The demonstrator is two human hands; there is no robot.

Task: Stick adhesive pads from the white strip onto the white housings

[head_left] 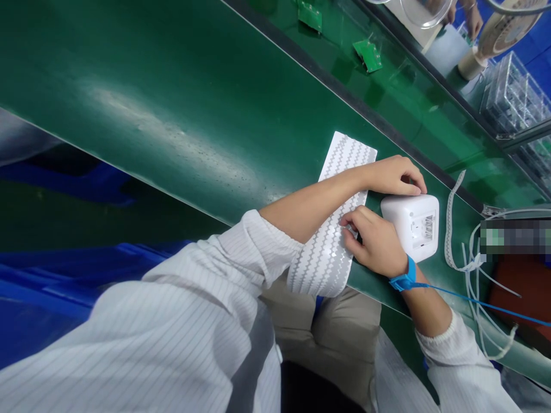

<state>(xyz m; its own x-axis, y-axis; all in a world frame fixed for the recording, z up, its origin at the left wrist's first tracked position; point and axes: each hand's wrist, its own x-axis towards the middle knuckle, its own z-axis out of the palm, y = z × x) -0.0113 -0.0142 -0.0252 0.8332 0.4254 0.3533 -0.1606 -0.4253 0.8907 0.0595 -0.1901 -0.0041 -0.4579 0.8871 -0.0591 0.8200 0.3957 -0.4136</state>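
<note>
i see a glossy green tabletop [181, 86] catching overhead glare, a dark rail [344, 94] along its far edge, clear plastic trays [514, 94] beyond its far right corner, and blue bins [64, 269] below its near edge.

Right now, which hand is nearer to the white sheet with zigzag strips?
The right hand: its fingertips pinch at the white sheet. The left hand is beside the sheet's edge, resting on the white device.

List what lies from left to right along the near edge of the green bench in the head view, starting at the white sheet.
Sheet of white zigzag strips → right hand, fingertips on the sheet → white plastic housing, left hand resting on its top → loose zigzag strip → white cables.
</note>
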